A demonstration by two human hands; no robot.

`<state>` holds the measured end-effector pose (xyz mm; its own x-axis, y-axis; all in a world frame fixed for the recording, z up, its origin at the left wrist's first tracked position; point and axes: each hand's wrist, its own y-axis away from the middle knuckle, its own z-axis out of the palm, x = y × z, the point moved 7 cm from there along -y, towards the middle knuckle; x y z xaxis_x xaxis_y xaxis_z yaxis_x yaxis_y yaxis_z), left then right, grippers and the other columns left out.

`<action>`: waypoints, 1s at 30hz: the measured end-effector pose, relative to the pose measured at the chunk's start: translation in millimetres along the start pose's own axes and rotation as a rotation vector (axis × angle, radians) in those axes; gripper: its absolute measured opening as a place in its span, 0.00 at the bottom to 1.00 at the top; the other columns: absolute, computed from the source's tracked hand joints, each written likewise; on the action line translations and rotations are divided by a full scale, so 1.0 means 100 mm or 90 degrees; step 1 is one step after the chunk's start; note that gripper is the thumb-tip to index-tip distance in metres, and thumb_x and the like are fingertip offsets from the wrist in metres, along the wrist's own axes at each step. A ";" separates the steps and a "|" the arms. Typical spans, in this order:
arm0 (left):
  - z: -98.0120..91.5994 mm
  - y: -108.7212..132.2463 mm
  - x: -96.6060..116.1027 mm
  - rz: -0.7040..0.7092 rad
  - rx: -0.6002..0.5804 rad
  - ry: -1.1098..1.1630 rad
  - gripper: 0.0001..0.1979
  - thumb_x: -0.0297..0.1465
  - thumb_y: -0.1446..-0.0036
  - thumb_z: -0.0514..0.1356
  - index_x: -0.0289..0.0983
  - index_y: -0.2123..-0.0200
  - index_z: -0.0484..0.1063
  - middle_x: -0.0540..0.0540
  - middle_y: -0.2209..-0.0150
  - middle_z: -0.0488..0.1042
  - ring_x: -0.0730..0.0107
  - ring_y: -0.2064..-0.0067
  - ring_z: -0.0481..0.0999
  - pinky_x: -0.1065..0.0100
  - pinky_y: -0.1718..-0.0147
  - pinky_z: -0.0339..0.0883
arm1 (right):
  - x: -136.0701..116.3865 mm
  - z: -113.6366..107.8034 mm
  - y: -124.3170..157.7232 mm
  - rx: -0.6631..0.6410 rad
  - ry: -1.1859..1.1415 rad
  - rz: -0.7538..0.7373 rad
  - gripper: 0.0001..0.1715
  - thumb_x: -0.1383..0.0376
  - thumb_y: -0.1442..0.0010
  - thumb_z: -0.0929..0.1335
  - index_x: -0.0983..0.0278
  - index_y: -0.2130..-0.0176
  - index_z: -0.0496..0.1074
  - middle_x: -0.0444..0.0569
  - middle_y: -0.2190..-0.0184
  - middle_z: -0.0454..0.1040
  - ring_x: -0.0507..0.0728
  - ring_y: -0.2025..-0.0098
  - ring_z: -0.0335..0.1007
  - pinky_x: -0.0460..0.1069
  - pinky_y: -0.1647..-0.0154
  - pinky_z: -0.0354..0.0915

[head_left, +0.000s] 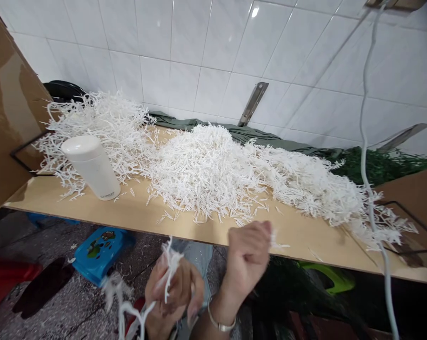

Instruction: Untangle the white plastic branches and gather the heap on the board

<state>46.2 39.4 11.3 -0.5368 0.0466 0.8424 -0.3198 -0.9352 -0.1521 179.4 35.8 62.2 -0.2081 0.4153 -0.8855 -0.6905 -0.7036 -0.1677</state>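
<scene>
In front of the bench edge my left hand (176,288) is closed around white branching sprigs (171,264) that stick out above its fingers. More white branched strands (133,311) hang below and beside that hand, partly blurred. My right hand (249,248) makes a fist above the front edge of the board, with a bracelet on its wrist. White bits (277,241) show just past its fingers; whether they are in its grip is hidden. Closest to both hands is a heap of small loose white sprigs (206,170) on the board.
Larger tangled white branches (103,118) lie at the left behind a white bottle (93,167). Another white pile (312,184) spreads right. A white cable (364,141) hangs in front of the board (139,208). Cardboard (11,104) stands left; a blue stool (102,250) is below.
</scene>
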 end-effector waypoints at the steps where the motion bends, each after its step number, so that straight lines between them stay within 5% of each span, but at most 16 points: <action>1: -0.03 0.00 0.07 0.030 0.002 0.015 0.38 0.63 0.47 0.41 0.43 0.96 0.40 0.54 0.97 0.39 0.79 0.91 0.47 0.67 0.87 0.50 | -0.13 -0.10 -0.06 0.054 0.023 -0.055 0.23 0.57 0.33 0.53 0.59 0.76 0.36 0.36 0.81 0.28 0.47 0.81 0.18 0.44 0.81 0.28; 4: -0.11 0.01 0.27 0.106 0.020 0.012 0.37 0.54 0.41 0.47 0.43 0.97 0.46 0.54 0.95 0.42 0.79 0.89 0.50 0.66 0.83 0.55 | -0.48 -0.21 -0.17 0.114 -0.019 -0.243 0.20 0.60 0.33 0.51 0.60 0.74 0.35 0.36 0.83 0.30 0.48 0.82 0.20 0.46 0.81 0.29; 6: -0.16 -0.01 0.38 0.116 0.054 -0.020 0.33 0.48 0.40 0.52 0.44 0.95 0.54 0.53 0.93 0.47 0.75 0.86 0.56 0.65 0.79 0.58 | -0.56 -0.09 -0.28 0.056 0.009 -0.341 0.20 0.59 0.33 0.52 0.60 0.75 0.40 0.36 0.84 0.37 0.49 0.85 0.29 0.45 0.83 0.37; 10: -0.15 -0.07 0.50 0.086 0.044 -0.040 0.31 0.47 0.40 0.54 0.42 0.93 0.58 0.51 0.93 0.47 0.69 0.82 0.62 0.63 0.78 0.56 | -0.26 0.27 -0.67 -0.063 0.285 -0.406 0.06 0.61 0.42 0.65 0.61 0.66 0.63 0.44 0.73 0.63 0.53 0.73 0.59 0.49 0.70 0.58; 13: -0.15 -0.11 0.53 0.034 0.027 -0.002 0.31 0.44 0.39 0.53 0.40 0.92 0.55 0.52 0.91 0.46 0.72 0.82 0.59 0.63 0.76 0.56 | 0.05 0.45 -0.96 -0.134 0.566 -0.414 0.16 0.62 0.43 0.64 0.65 0.55 0.68 0.55 0.60 0.69 0.58 0.63 0.64 0.54 0.61 0.61; 16: -0.20 -0.16 0.57 0.017 0.038 0.091 0.29 0.41 0.40 0.55 0.37 0.89 0.50 0.54 0.90 0.43 0.77 0.85 0.51 0.67 0.78 0.56 | 0.08 0.41 -1.09 -0.063 0.620 -0.447 0.14 0.59 0.40 0.63 0.66 0.63 0.72 0.53 0.64 0.73 0.58 0.65 0.66 0.53 0.60 0.61; 21: -0.24 -0.25 0.54 -0.024 -0.028 0.200 0.31 0.41 0.41 0.57 0.36 0.89 0.46 0.56 0.91 0.42 0.81 0.87 0.46 0.73 0.81 0.56 | 0.16 0.45 -1.15 -0.097 0.538 -0.309 0.19 0.54 0.39 0.65 0.67 0.70 0.72 0.41 0.84 0.63 0.50 0.81 0.58 0.47 0.75 0.55; 24: -0.27 -0.28 0.50 -0.044 -0.044 0.230 0.31 0.40 0.41 0.57 0.35 0.89 0.45 0.57 0.92 0.41 0.82 0.87 0.44 0.74 0.80 0.56 | 0.20 0.49 -1.12 -0.112 0.463 -0.256 0.20 0.52 0.42 0.67 0.67 0.71 0.72 0.38 0.86 0.56 0.48 0.82 0.51 0.45 0.79 0.50; 30: -0.34 -0.21 0.46 -0.068 -0.027 0.226 0.32 0.41 0.43 0.59 0.35 0.88 0.44 0.58 0.91 0.41 0.83 0.87 0.43 0.75 0.79 0.56 | 0.24 0.39 -0.90 -0.174 0.173 -0.060 0.18 0.51 0.45 0.70 0.65 0.69 0.71 0.40 0.82 0.64 0.47 0.84 0.56 0.43 0.83 0.54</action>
<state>1.6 73.0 35.1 -0.7339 0.2692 0.6236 -0.4167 -0.9035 -0.1004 209.0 131.9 72.8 0.0629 0.3433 -0.9371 -0.4802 -0.8128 -0.3299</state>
